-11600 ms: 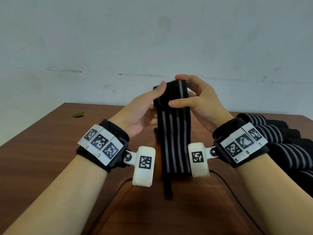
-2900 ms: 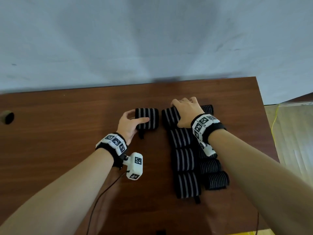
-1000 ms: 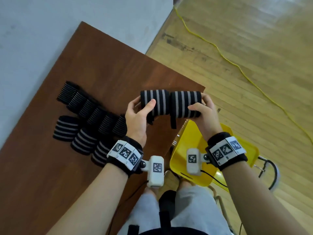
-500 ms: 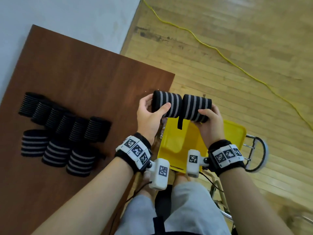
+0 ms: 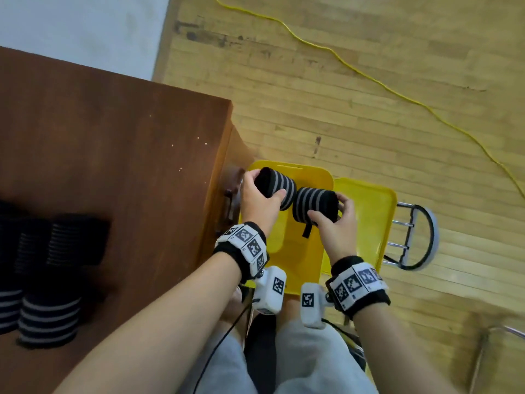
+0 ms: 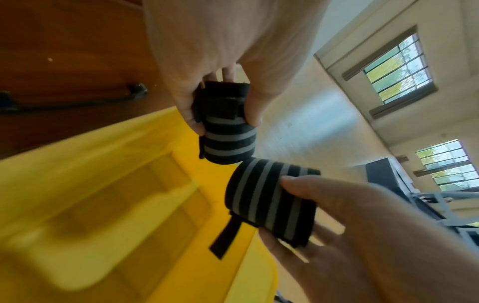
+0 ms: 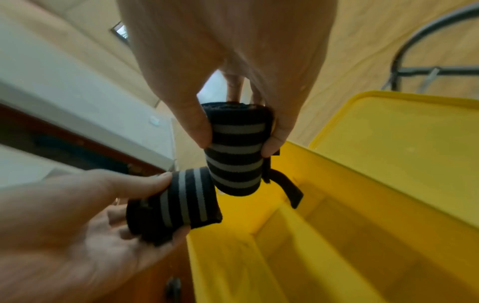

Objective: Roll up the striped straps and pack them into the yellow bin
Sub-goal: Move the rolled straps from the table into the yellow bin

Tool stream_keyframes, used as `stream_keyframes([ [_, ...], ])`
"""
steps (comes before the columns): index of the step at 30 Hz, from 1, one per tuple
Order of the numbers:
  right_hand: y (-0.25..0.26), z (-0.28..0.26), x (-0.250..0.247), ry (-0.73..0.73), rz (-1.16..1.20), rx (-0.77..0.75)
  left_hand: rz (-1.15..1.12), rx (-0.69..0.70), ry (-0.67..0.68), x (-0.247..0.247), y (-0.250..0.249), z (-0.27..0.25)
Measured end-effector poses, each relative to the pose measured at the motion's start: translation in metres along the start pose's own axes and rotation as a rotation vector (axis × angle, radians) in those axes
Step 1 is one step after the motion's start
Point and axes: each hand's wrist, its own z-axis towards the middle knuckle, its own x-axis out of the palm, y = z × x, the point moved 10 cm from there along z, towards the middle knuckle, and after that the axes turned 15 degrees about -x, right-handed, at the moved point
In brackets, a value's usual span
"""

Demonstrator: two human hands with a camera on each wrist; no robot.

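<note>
Your left hand [image 5: 257,204] and right hand [image 5: 335,226] each grip a rolled strap [image 5: 274,184], end to end, directly above the open yellow bin [image 5: 298,251].

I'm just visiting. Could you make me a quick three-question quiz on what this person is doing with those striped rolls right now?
1. True or false: each hand grips one rolled striped strap.
2. What are both rolls held above? A) brown table B) yellow bin C) chair
3. Which roll has a black tab hanging loose?

Key:
1. True: left hand, right hand.
2. B, the yellow bin.
3. The right hand's roll, not the left hand's roll.
</note>
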Motion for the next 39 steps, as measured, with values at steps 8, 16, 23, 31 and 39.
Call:
stream_keyframes([
  [8,-0.003,0.014,0.014,0.097,-0.343,-0.261,0.026,-0.115,-0.021,0.025,0.042,0.052],
  [16,-0.018,0.035,0.049,0.160,-0.402,-0.305,0.215,-0.158,-0.053,0.057,0.078,0.099],
  [23,-0.048,0.055,0.058,0.192,-0.452,-0.245,0.134,-0.213,-0.039,0.071,0.103,0.140],
  [31,-0.081,0.061,0.074,0.246,-0.461,-0.131,0.133,-0.190,-0.020,0.083,0.125,0.166],
  [39,-0.108,0.069,0.079,0.174,-0.383,-0.028,0.046,-0.107,-0.031,0.085,0.125,0.176],
])
